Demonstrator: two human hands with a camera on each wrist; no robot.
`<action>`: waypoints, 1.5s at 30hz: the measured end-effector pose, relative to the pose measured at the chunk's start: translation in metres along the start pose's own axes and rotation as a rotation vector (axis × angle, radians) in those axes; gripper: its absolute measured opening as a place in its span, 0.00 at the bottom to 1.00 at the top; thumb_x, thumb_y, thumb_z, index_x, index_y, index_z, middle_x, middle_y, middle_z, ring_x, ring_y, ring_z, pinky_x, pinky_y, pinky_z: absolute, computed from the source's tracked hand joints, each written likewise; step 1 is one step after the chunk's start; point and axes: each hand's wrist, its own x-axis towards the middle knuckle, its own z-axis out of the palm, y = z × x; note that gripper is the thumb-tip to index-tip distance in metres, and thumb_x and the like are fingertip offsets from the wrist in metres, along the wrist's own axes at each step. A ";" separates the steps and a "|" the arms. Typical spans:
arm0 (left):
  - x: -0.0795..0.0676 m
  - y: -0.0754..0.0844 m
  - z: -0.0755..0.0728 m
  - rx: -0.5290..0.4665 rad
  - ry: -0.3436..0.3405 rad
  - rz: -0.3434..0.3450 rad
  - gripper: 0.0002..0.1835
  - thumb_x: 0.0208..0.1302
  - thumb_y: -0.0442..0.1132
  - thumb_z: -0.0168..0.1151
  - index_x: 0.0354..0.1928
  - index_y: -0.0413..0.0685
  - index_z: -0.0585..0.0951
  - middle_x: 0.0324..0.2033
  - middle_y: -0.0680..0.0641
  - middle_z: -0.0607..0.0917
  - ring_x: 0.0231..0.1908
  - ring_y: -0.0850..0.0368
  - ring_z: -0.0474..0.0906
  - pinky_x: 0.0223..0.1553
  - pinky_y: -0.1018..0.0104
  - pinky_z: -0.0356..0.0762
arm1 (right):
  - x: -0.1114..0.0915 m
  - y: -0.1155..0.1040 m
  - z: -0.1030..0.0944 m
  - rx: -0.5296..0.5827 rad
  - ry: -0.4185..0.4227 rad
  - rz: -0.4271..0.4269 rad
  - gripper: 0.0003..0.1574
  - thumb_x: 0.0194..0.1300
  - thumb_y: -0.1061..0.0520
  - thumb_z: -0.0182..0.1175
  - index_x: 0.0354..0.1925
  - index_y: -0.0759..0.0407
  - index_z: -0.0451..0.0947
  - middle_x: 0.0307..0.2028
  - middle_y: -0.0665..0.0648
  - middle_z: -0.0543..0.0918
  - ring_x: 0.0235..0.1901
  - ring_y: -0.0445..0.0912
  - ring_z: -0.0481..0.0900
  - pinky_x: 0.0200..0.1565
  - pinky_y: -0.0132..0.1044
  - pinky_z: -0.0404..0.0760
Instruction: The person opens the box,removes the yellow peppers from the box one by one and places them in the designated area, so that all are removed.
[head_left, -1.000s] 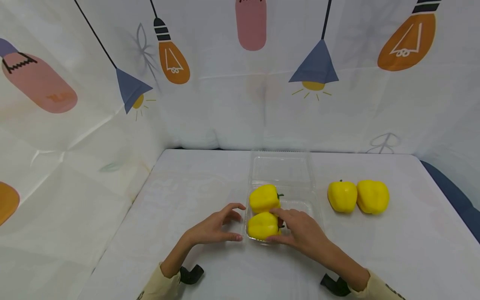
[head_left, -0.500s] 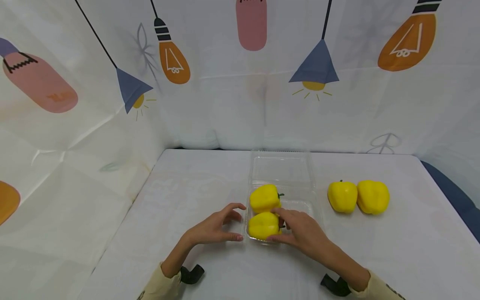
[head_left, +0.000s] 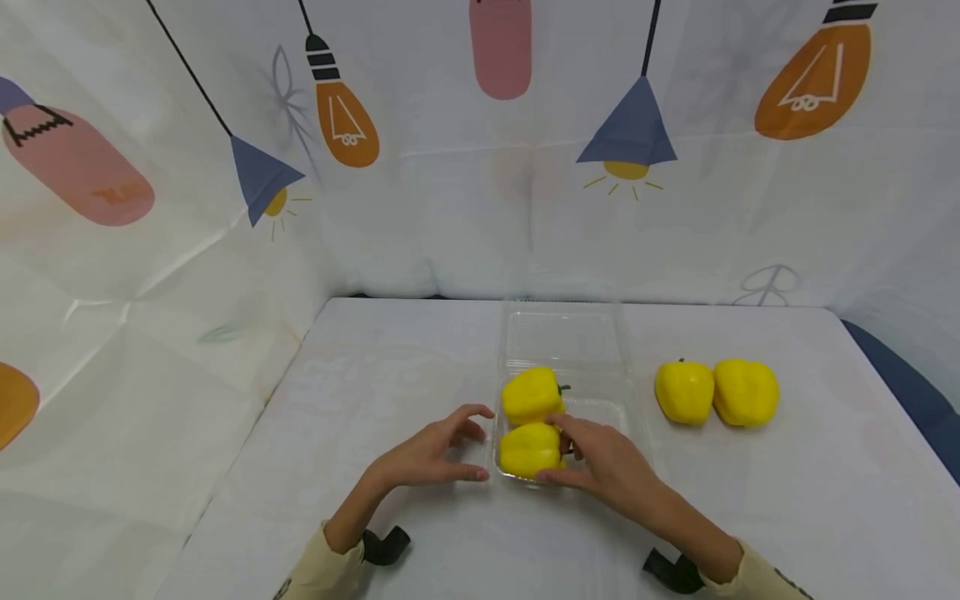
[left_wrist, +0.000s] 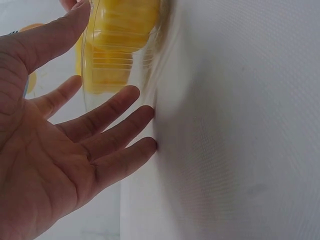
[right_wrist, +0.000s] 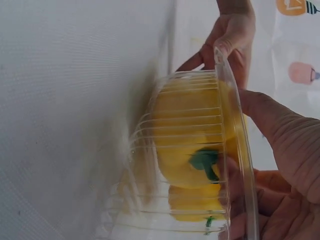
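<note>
Two yellow bell peppers lie on their sides in the left half of a clear plastic clamshell container (head_left: 611, 417), stems pointing right. My right hand (head_left: 611, 462) reaches over the container's front, its thumb and fingers pinching the near bell pepper (head_left: 527, 451) around its stem end. Behind that one, touching it, lies the far bell pepper (head_left: 531, 396). At the container's left side my left hand (head_left: 431, 452) is spread with relaxed fingers, thumb and fingertips close to the wall. In the left wrist view, the left palm (left_wrist: 45, 170) holds nothing. The right fingertips show partly through the clear wall (right_wrist: 185, 125).
Two more yellow bell peppers, one upright (head_left: 685, 392) and one beside it (head_left: 746, 392), stand on the white table to the right. The container's open lid (head_left: 564, 337) lies flat toward the back. A printed white cloth (head_left: 465, 217) hangs behind the table.
Both peppers in the container, and the container with them, have shifted very slightly to the right. The left hand has edged right too. The right hand keeps its pinch.
</note>
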 end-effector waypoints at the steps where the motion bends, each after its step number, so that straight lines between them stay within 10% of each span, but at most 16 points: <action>1: 0.000 0.000 0.000 -0.002 -0.002 -0.002 0.40 0.53 0.55 0.69 0.65 0.67 0.57 0.51 0.51 0.78 0.54 0.55 0.74 0.58 0.54 0.70 | 0.000 0.000 0.000 0.002 -0.001 0.007 0.42 0.49 0.31 0.66 0.56 0.50 0.71 0.32 0.38 0.77 0.29 0.39 0.73 0.31 0.27 0.73; 45: 0.000 0.005 0.001 0.078 -0.010 0.021 0.44 0.51 0.57 0.70 0.66 0.59 0.58 0.55 0.52 0.76 0.56 0.55 0.72 0.60 0.51 0.67 | 0.000 0.002 0.010 0.022 0.064 -0.020 0.42 0.47 0.28 0.64 0.55 0.49 0.74 0.31 0.37 0.77 0.27 0.38 0.73 0.30 0.26 0.73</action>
